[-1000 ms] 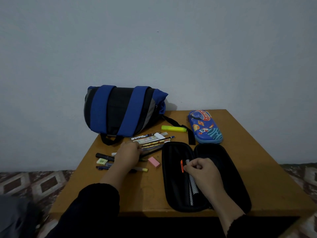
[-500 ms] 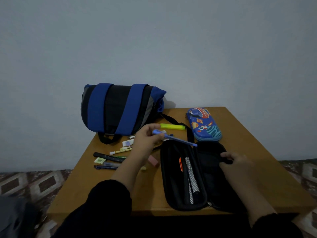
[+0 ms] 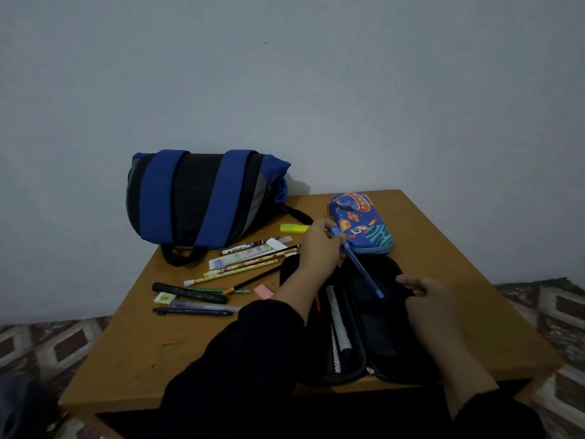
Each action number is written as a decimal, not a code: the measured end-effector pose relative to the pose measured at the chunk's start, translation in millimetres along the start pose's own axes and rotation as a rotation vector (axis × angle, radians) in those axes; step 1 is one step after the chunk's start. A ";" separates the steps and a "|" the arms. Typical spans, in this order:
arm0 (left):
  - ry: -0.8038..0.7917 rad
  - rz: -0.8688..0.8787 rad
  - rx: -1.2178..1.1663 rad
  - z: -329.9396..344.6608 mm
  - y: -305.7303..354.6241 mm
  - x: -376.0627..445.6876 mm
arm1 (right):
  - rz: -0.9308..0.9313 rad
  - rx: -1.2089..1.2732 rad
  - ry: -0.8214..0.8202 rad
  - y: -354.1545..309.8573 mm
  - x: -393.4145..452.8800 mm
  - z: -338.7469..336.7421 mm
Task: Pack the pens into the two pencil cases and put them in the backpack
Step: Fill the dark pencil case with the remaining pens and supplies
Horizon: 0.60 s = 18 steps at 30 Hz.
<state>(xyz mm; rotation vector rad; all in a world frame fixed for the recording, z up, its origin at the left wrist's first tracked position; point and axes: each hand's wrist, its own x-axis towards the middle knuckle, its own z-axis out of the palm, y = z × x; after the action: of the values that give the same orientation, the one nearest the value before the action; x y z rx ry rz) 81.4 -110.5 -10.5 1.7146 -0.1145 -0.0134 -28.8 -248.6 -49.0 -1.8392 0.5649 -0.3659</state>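
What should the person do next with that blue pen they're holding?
Probably lower the blue pen into the right half of the open black case: the left hand holds it tilted, tip already over that half, while the right hand rests at the case's right rim.

Plain home room, small wooden table (image 3: 133,353) against a bare pale wall (image 3: 285,74), patterned floor covering (image 3: 47,346), school backpack (image 3: 202,198)
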 end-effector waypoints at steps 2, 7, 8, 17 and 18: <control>-0.011 0.003 0.047 8.0 -1.0 1.0 | 0.013 0.024 -0.001 -2.0 -2.1 -1.6; -0.076 -0.021 0.154 25.4 -3.1 1.2 | 0.063 0.037 0.001 -3.4 -3.1 -2.8; -0.089 -0.024 0.202 27.4 -4.1 1.4 | 0.066 0.023 0.006 -3.3 -2.9 -2.2; -0.280 0.086 0.575 35.7 -12.7 -2.3 | 0.049 -0.029 0.008 -0.4 -1.5 -1.6; -0.317 0.104 0.628 37.1 -13.4 -4.2 | 0.044 -0.036 0.013 0.0 -1.2 -1.3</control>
<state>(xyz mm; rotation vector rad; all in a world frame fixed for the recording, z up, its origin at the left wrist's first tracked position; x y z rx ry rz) 75.4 -144.8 -29.5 2.3205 -0.4848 -0.1897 -30.5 -249.0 -48.5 -1.8574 0.6234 -0.3405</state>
